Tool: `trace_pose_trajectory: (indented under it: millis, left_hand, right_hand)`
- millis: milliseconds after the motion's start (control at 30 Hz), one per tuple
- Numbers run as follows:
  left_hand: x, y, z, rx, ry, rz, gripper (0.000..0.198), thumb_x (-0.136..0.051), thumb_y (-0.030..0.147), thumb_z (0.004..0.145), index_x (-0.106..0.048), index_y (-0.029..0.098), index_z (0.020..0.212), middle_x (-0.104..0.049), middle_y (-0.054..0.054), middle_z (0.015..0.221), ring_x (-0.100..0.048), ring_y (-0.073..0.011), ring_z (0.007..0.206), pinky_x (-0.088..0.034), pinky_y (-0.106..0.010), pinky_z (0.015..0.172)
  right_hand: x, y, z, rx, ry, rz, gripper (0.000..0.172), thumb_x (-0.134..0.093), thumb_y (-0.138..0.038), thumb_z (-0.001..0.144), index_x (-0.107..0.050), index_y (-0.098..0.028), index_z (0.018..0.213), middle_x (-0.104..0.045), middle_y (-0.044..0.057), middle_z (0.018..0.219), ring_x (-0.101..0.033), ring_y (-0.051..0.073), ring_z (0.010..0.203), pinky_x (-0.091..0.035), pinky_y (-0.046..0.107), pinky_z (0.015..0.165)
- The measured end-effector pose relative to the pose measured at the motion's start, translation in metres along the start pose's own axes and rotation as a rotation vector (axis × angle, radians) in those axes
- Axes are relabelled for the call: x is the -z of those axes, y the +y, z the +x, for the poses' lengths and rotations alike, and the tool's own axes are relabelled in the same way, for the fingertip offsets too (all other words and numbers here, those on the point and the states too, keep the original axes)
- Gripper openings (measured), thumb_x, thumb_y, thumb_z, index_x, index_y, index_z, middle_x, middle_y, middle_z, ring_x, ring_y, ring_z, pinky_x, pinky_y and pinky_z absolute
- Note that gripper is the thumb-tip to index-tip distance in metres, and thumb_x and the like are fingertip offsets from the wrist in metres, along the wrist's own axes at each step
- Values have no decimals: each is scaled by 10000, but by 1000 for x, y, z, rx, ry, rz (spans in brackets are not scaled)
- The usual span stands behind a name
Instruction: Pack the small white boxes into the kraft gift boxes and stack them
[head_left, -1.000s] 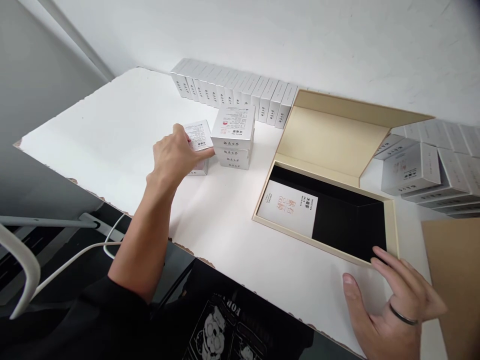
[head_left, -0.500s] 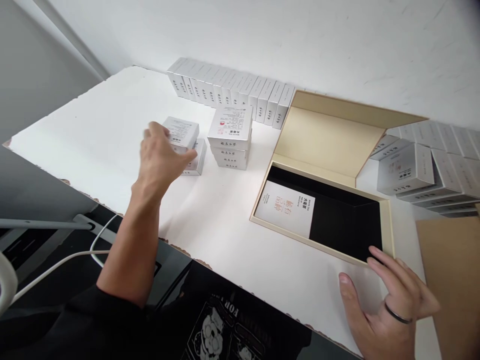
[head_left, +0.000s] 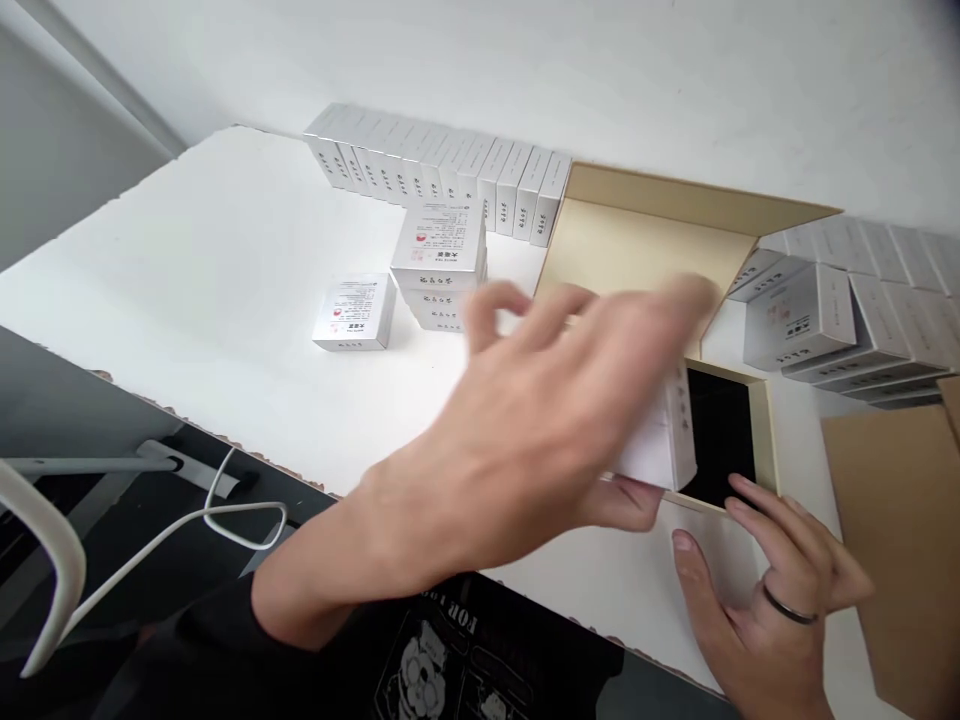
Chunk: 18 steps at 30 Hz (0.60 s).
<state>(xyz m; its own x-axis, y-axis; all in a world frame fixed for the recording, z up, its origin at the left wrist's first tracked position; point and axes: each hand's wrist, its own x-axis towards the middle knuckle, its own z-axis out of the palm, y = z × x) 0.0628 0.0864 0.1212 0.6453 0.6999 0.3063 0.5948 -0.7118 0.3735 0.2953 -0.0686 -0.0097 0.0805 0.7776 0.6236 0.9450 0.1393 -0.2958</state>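
Observation:
Over the open gift box (head_left: 766, 420) my left hand (head_left: 532, 430), slightly blurred, grips a small white tea box (head_left: 660, 445). Part of that box is hidden by my fingers and the back of my hand. The gift box has a cream rim, a black inside and a raised lid (head_left: 645, 240). My hand covers its left part. My right hand (head_left: 780, 590), with a dark ring, has its fingers spread, the fingertips resting at the near right edge of the gift box. A single tea box (head_left: 354, 315) lies flat to the left, beside a stack of tea boxes (head_left: 439, 250).
A long row of white boxes (head_left: 435, 165) stands along the wall. More boxes (head_left: 802, 320) are piled behind the gift box on the right. Brown cardboard (head_left: 885, 540) lies at the right edge. A white cable (head_left: 217, 510) hangs below the table's rough front edge.
My left hand has lifted the upper tea box off the one beneath it and carried it right, over the gift box. My right hand stays at the gift box edge. The view has shifted slightly.

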Motion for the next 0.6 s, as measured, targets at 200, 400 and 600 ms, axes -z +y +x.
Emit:
trace_pose_trajectory:
  millis: [200,400,600]
  left_hand:
    - [-6,-11,21,-163,-294,189,674,-869,456,914,-465,174,1372,-673,-133,1324,-652,-323,1197,-372,-557,1210]
    - [5,-36,19,-186,-357,199,270,-772,302,978,-542,207,1081,-701,-67,1109,-679,-263,996,-414,-491,1093]
    - [-19,-9,38,-261,-496,5,422,-770,331,1011,-566,199,1356,-700,-129,1406,-690,-291,1276,-467,-457,1128]
  right_hand:
    - [0,-2,-2,-28,-4,3,447,-776,-251,971,-586,-169,1367,-668,198,1375,-532,373,1376,-410,513,1097]
    - [0,-3,-3,-65,-16,11,416,-747,-283,994,-583,-212,1369,-661,154,1368,-513,355,1396,-397,528,1126]
    - [0,7,-5,-49,71,149,848,-845,-214,863,-448,-244,1611,-440,188,1604,-546,328,1392,-540,549,1096]
